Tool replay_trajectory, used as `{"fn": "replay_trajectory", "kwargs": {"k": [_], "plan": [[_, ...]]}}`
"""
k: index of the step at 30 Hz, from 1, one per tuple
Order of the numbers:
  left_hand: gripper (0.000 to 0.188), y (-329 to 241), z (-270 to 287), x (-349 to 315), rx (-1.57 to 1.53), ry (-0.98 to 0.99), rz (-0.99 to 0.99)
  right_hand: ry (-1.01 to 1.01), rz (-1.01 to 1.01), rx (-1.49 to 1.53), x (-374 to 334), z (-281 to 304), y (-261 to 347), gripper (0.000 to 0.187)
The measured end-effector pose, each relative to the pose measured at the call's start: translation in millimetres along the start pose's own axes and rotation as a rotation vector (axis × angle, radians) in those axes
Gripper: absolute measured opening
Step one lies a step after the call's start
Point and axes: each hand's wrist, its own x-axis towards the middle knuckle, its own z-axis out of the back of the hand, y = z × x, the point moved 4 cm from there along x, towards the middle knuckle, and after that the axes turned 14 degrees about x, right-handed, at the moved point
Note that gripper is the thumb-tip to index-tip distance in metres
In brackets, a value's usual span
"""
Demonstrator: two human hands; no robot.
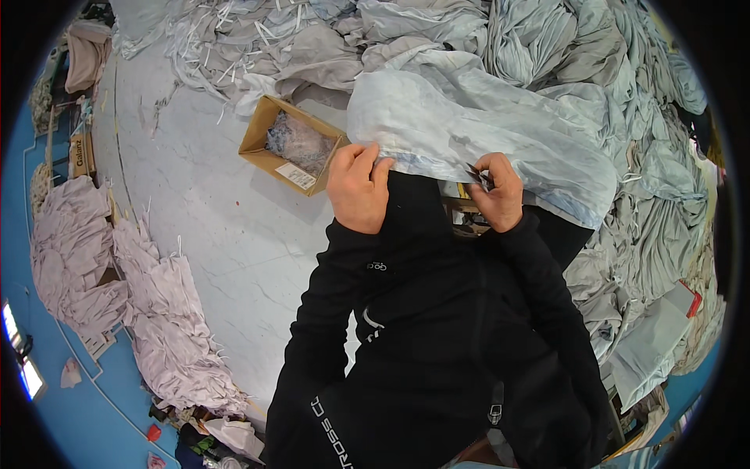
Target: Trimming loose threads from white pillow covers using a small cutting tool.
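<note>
Cloth [461, 129], pale blue-grey, lies across the wearer's lap in a broad band, its near edge running between two bare hands. Left hand [359, 187] at the near edge, left end: fingers curled, thumb and forefinger nearly together, pinching the hem. Right hand [498, 193] farther along the same edge, fingers folded round a small dark tool [481, 180], pointed, snips by the look of it; its tips stick out up and leftward, right by the cloth. Blade gap too small to read; much of the tool hidden by the fingers. Carton [300, 172], brown, open-topped, just left of the left hand, standing on a pale marbled surface [211, 203]; crumpled, clear-looking wrap [301, 143] inside, white label on its near side. Grey heap [312, 47] of rumpled fabric and loose white strips beyond the cloth, carrying on down the right side. Pink fabric [168, 313] piled at far left, blue floor [78, 406] past it. Black sleeves on both arms.
</note>
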Motion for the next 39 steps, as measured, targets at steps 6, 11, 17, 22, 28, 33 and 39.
{"fn": "replay_trajectory", "kwargs": {"k": [6, 11, 17, 22, 28, 33, 39], "plan": [[0.013, -2.9, 0.7, 4.6, 0.004, -0.164, -0.163, 0.121, -0.256, 0.28, 7.7, -2.0, 16.9, 0.028], [0.003, -0.5, 7.2, 6.9, -0.276, -0.069, -0.001, 0.215, -0.093, 0.372, 40.7, -33.7, 39.8, 0.032], [0.002, -5.1, 10.3, 0.5, -0.286, -0.039, 0.053, 0.237, 0.002, 0.089, 46.9, -54.2, 49.9, 0.033], [0.005, -8.9, 12.9, 0.2, -0.243, -0.14, -0.023, 0.223, 0.065, 0.032, 46.8, -58.5, 51.8, 0.036], [0.006, -12.7, 17.5, -3.7, -0.246, -0.166, -0.043, 0.211, 0.088, 0.004, 51.2, -64.8, 52.4, 0.033], [0.007, -1.4, 33.7, -9.8, -0.263, -0.149, -0.018, 0.224, 0.102, -0.027, 51.4, -70.7, 53.7, 0.03], [0.003, 62.1, 50.8, -9.0, -0.334, -0.243, 0.285, 0.147, 0.01, 0.079, 51.0, -61.0, 44.0, 0.027]]}}
